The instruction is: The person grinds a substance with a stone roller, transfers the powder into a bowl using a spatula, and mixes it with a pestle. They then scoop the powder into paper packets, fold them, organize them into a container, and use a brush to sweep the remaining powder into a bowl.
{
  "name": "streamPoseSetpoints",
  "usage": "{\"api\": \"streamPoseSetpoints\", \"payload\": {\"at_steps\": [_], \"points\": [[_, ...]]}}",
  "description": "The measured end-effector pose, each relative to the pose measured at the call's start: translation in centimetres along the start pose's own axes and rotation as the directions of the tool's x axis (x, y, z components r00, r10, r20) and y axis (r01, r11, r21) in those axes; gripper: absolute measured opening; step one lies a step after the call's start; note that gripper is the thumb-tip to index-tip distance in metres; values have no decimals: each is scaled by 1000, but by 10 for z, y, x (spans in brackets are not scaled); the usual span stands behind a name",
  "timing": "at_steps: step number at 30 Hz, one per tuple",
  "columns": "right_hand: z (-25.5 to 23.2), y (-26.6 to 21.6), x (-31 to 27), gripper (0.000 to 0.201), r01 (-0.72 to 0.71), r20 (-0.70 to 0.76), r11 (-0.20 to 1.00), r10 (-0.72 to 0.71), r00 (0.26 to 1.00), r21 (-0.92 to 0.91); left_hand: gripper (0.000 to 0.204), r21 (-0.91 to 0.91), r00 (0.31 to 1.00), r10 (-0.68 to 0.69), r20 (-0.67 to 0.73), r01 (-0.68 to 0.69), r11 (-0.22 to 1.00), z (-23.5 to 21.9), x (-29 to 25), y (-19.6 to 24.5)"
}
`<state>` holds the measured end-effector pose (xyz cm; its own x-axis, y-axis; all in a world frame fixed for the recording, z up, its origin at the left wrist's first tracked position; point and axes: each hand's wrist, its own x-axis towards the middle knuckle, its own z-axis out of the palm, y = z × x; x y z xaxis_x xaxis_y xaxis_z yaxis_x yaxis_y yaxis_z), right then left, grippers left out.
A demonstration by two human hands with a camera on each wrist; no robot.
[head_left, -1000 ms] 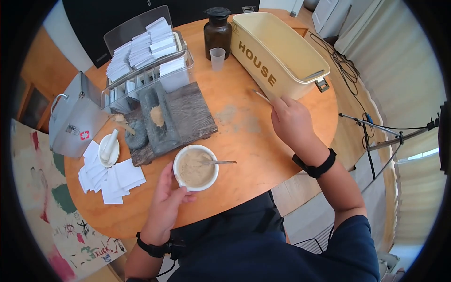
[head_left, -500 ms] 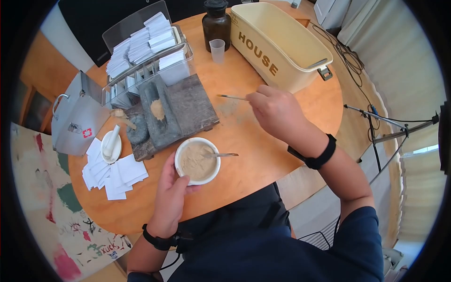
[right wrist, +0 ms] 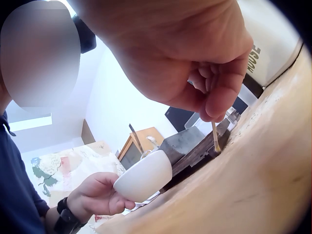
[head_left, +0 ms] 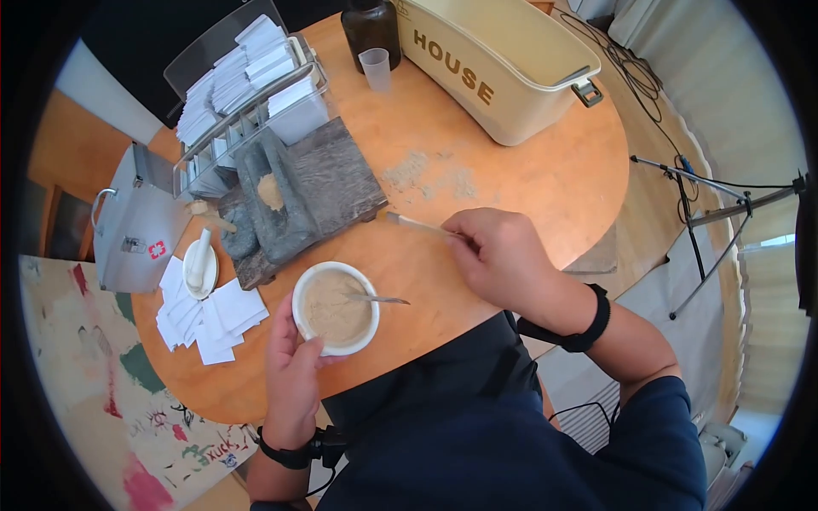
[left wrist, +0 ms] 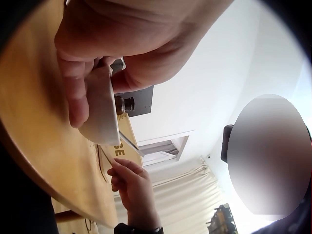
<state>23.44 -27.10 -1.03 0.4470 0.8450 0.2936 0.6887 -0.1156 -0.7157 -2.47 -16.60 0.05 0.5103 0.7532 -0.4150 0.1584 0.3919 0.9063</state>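
Observation:
My left hand (head_left: 292,379) grips a white bowl (head_left: 339,350) at its left side, thumb by the rim and fingers beneath. Beige powder (head_left: 328,313) lies inside, and a thin metal handle (head_left: 382,299) leans out over the right rim. Between thumb and fingertips, my right hand (head_left: 507,260) pinches a small brush (head_left: 422,225) with a pale handle. Its yellowish bristles point left, close to the corner of a dark wooden board (head_left: 345,170). In the right wrist view the brush (right wrist: 215,134) points down over the tabletop, with the bowl (right wrist: 146,178) tilted beyond it.
A stone trough (head_left: 298,226) with tan powder sits on the board. Powder is scattered on the tabletop (head_left: 426,175). Behind stand a cream HOUSE bin (head_left: 511,119), a dark jar (head_left: 372,38) and a plastic cup (head_left: 375,70). White papers (head_left: 226,328) and a metal case (head_left: 141,230) are left.
My right hand has come away from the HOUSE bin, toward my body, and the brush now points left near the board. My left hand still holds the bowl at the table's near side.

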Motion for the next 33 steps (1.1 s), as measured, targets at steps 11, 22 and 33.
{"api": "streamPoseSetpoints", "payload": {"at_steps": [11,22,33], "points": [[13,10,1,8,19,74,988,-8,997,-156,65,-36,998,57,4,-56,998,-5,-8,-5],[25,8,26,10,-37,104,986,54,993,-160,63,3,998,66,-20,-66,998,1,-6,-11],[26,1,43,13,-67,157,996,74,985,-50,63,36,998,59,-2,-59,998,-4,-4,-4]]}}
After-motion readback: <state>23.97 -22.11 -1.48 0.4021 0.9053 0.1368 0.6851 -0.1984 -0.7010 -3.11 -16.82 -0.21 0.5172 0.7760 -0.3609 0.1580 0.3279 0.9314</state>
